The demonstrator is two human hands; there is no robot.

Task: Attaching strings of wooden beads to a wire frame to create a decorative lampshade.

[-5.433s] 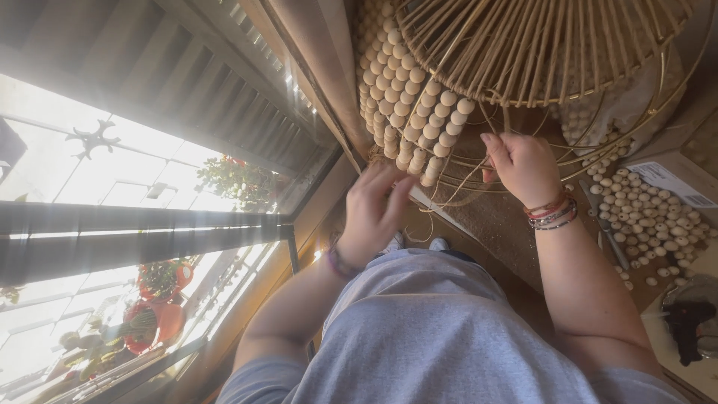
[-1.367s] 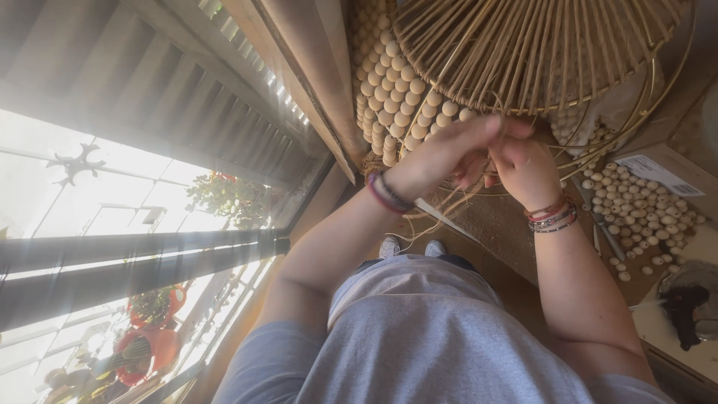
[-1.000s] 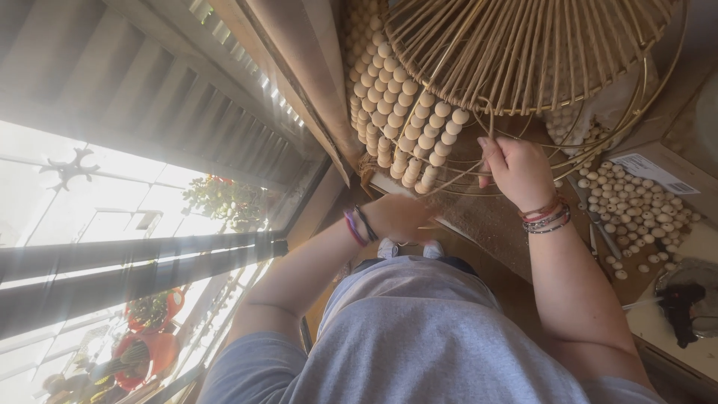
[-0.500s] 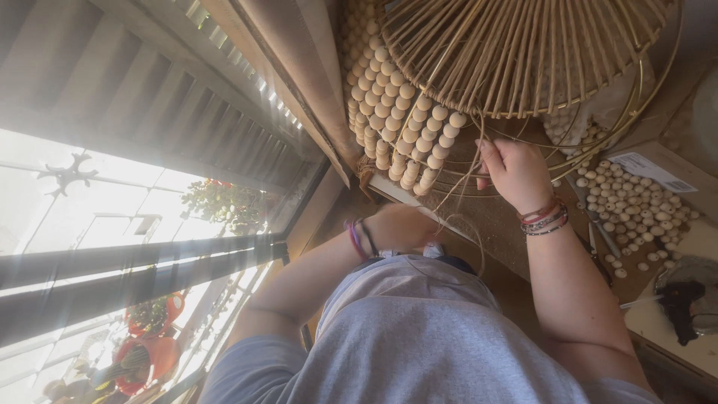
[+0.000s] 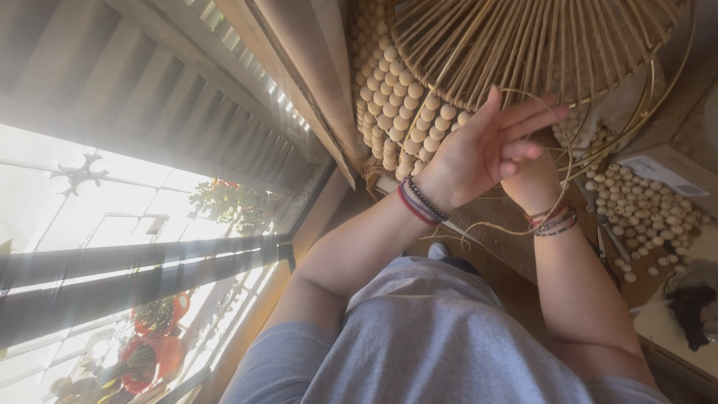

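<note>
A round cane frame with radiating spokes (image 5: 538, 45) fills the top of the head view. Rows of pale wooden beads (image 5: 396, 112) hang along its left side. My left hand (image 5: 482, 150) is raised against the frame's lower rim, fingers stretched out and apart, with a thin cane strand (image 5: 557, 187) looping past its fingertips. Behind it is my right hand (image 5: 535, 179), mostly hidden; only the heel and the braceleted wrist show. The strand curls down under both wrists.
Several loose wooden beads (image 5: 643, 209) lie scattered on the surface at the right, beside a white box (image 5: 666, 176) and a dark object (image 5: 692, 314). A bright window with slatted blinds (image 5: 134, 112) and red potted plants (image 5: 149, 352) is on the left.
My left arm has swung up from my lap to the frame, and its hand now covers my right hand. The right hand has stayed at the frame's lower rim.
</note>
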